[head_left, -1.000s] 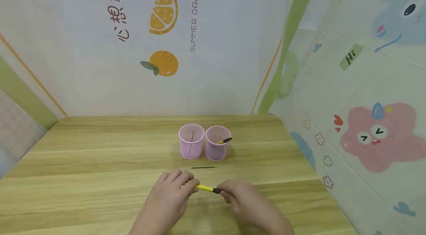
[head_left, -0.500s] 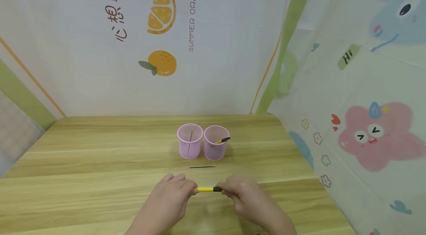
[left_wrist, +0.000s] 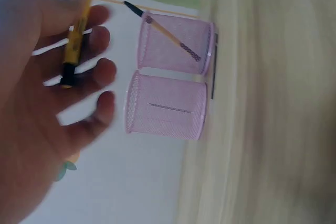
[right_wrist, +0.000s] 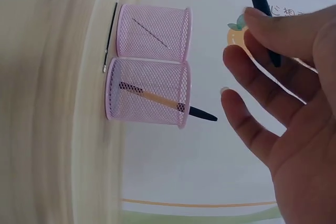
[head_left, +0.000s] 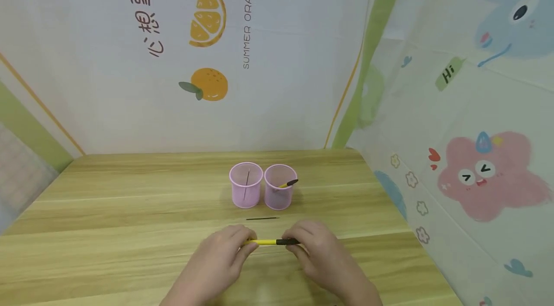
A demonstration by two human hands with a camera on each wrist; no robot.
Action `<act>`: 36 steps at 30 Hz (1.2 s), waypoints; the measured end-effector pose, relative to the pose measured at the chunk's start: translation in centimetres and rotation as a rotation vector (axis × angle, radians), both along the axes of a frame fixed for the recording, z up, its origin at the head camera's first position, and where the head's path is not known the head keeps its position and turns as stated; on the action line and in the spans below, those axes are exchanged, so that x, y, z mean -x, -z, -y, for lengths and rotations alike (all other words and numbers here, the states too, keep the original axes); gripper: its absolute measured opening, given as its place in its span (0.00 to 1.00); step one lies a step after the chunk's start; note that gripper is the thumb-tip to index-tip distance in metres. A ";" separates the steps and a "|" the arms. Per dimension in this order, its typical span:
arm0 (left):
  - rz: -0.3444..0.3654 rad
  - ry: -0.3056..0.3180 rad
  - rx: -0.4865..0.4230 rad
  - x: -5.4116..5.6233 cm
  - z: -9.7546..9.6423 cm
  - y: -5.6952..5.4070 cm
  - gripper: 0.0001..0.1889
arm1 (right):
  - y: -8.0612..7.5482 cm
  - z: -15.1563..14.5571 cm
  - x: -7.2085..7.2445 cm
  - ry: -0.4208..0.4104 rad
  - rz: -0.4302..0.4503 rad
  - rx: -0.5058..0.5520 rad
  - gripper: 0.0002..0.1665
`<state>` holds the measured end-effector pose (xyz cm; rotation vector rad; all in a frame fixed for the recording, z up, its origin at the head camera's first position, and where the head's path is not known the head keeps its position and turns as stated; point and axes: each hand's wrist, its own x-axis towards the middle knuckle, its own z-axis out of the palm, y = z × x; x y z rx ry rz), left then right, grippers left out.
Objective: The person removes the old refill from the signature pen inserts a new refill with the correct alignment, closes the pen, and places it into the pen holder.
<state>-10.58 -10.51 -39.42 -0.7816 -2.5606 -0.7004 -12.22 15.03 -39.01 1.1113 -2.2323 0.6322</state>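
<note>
A yellow pen with a black cap (head_left: 267,242) is held level above the table, between both hands. My left hand (head_left: 216,258) pinches its yellow end with thumb and index finger; the other fingers spread loosely in the left wrist view. At the capped end, my right hand (head_left: 322,255) pinches the black cap (right_wrist: 265,11). Beyond the hands lies a thin black pen refill (head_left: 262,218) on the table. Behind it stand two pink mesh cups: the left cup (head_left: 245,197) holds another thin refill, and the right cup (head_left: 278,200) holds a yellow pen with a black cap (head_left: 292,183).
The wooden table (head_left: 130,210) reaches back to a white curtain (head_left: 281,80) printed with oranges. At the right side hangs a second printed cloth (head_left: 472,118). The two cups stand side by side near the table's back.
The pen has come level and slightly farther from me. More of the black cap shows past the right fingertips, and the left fingers have shifted on the yellow end. Cups and refill stay put.
</note>
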 end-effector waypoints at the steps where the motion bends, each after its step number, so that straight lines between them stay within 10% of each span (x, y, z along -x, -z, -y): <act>1: -0.109 -0.011 0.025 0.0 -0.1 0.2 0.06 | 0.1 0.0 -0.1 0.014 0.022 0.002 0.14; 6: -0.504 -0.024 0.152 0.4 -0.4 0.9 0.10 | 0.3 0.1 -0.4 0.064 0.166 0.042 0.09; 13: -0.640 0.004 0.144 0.6 -0.5 1.0 0.14 | 0.1 -0.1 -0.7 0.029 0.561 0.144 0.11; 20: -0.609 0.044 0.079 0.5 -0.6 1.1 0.22 | -0.1 -0.3 -0.8 0.026 0.631 0.089 0.19; 27: -0.558 0.054 0.040 0.6 -0.2 1.6 0.22 | 0.4 -0.1 -0.9 -0.002 0.474 0.153 0.06; 36: -0.045 0.098 -0.105 -0.5 -0.2 0.5 0.05 | 0.5 -0.1 -0.7 -0.070 0.287 0.197 0.09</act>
